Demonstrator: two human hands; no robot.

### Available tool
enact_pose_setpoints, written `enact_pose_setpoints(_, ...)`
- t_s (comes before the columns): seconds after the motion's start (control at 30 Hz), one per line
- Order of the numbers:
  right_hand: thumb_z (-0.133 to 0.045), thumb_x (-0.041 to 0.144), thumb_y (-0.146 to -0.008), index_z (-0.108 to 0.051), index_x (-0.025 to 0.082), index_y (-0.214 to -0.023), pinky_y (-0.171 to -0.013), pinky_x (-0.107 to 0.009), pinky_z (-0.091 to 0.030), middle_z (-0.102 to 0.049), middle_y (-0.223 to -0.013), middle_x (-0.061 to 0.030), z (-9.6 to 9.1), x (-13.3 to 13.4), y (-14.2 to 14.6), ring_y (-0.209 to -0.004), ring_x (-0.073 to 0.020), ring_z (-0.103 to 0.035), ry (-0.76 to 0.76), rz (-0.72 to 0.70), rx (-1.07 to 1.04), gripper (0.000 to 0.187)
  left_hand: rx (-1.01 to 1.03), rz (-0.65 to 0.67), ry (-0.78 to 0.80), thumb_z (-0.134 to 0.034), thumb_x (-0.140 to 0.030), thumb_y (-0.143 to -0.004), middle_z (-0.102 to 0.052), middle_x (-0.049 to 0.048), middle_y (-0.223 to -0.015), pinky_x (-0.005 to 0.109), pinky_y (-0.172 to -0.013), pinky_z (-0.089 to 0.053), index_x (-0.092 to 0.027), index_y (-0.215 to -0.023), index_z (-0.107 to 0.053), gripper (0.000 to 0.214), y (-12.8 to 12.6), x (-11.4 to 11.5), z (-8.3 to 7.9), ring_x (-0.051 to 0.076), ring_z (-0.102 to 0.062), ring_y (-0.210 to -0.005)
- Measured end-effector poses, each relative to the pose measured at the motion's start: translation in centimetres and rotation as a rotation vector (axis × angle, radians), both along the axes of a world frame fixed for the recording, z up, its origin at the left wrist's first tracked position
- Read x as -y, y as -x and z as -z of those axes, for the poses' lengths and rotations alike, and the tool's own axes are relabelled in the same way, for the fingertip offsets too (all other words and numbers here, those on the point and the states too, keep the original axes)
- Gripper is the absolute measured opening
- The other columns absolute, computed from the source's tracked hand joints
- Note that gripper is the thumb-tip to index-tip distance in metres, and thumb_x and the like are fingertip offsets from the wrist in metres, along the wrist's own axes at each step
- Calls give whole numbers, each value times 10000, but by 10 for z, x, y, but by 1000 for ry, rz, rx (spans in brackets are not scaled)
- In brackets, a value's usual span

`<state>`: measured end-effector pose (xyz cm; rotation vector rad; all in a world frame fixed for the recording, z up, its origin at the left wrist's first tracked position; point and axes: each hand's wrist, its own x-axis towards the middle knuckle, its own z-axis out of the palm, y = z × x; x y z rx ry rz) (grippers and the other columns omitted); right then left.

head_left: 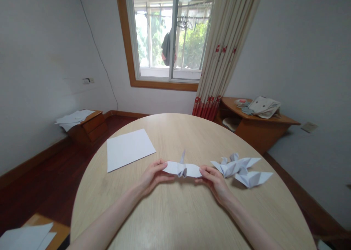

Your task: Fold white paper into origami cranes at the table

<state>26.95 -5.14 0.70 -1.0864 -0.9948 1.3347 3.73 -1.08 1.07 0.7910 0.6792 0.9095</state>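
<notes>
A white paper crane is held tight by its wings, just over the round wooden table. The left hand pinches one wing and the right hand pinches the other. Two more paper birds sit on the table, right of the hands. A white paper sheet lies on the table, left of the hands.

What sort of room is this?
Likely a room in a private home: a pale wood-grain round table, a cream curtain with red flowers, and a small wooden drawer cabinet.
</notes>
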Motion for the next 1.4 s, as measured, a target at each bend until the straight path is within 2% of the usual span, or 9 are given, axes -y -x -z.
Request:
enact_pose_setpoints(0.13,-817,497,-576,-680,149,-616,-608,-299,-536,-630,-691,-47,-1,-1,-3,-654,-173,-583,6,6,27,376,-119,-30,-68,-788,-327,-642,-669,70,-759,293,-788,-510,-124,-675,-614,270,5,-7,1,179,-639,-752)
enact_pose_setpoints(0.27,-803,491,-580,-685,140,-627,-547,-287,-502,-640,-680,-55,1,-2,-4,-580,-156,-562,24,4,60,374,-212,-36,-103,-777,-376,-619,-651,62,-746,272,-689,-488,-129,-671,-617,299,6,-11,5,166,-604,-697)
enact_pose_setpoints(0.4,-775,503,-586,-664,142,-603,-483,-265,-427,-617,-607,-32,5,-3,-5,-478,-122,-493,27,22,113,377,-359,-102,-196,-736,-392,-630,-575,9,-625,220,-547,-366,-148,-591,-585,289,5,-11,10,125,-493,-582)
enact_pose_setpoints(0.63,-696,498,-652,-603,171,-543,-449,-253,-265,-526,-488,17,15,-6,-7,-423,-106,-376,17,62,300,357,-604,-191,-389,-665,-352,-646,-579,12,-645,251,-626,-340,-167,-580,-611,204,3,-12,14,171,-502,-649)
enact_pose_setpoints(0.8,-673,461,-663,-608,193,-572,-521,-280,-319,-505,-518,24,20,-8,-8,-531,-166,-457,-45,144,473,290,-740,-200,-526,-648,-291,-660,-595,23,-720,260,-674,-349,-188,-467,-559,236,0,-6,11,193,-529,-724)
enact_pose_setpoints(0.97,-615,458,-722,-628,208,-749,-696,-339,-405,-629,-777,-37,18,-4,-3,-755,-237,-553,-127,193,583,253,-832,-185,-572,-584,-290,-716,-594,33,-742,272,-647,-340,-188,-431,-542,306,-3,1,6,193,-537,-704)
enact_pose_setpoints(1.07,-545,453,-801,-628,204,-879,-816,-391,-418,-643,-935,-84,19,0,0,-898,-268,-567,-234,182,696,274,-878,-194,-583,-569,-277,-721,-599,37,-739,275,-645,-341,-188,-426,-536,310,-3,2,6,199,-546,-711)
enact_pose_setpoints(1.2,-435,391,-906,-604,215,-1029,-978,-463,-343,-617,-1126,-116,23,3,4,-1114,-287,-504,-471,211,937,273,-931,-209,-583,-537,-262,-742,-612,39,-738,276,-650,-347,-185,-469,-564,285,-4,3,7,203,-565,-727)
enact_pose_setpoints(1.4,-387,288,-959,-537,233,-1155,-972,-453,-294,-566,-1250,-99,16,13,8,-1182,-274,-456,-762,265,1232,252,-1036,-205,-562,-503,-248,-778,-621,31,-758,261,-636,-342,-172,-504,-578,293,-4,6,5,186,-575,-735)
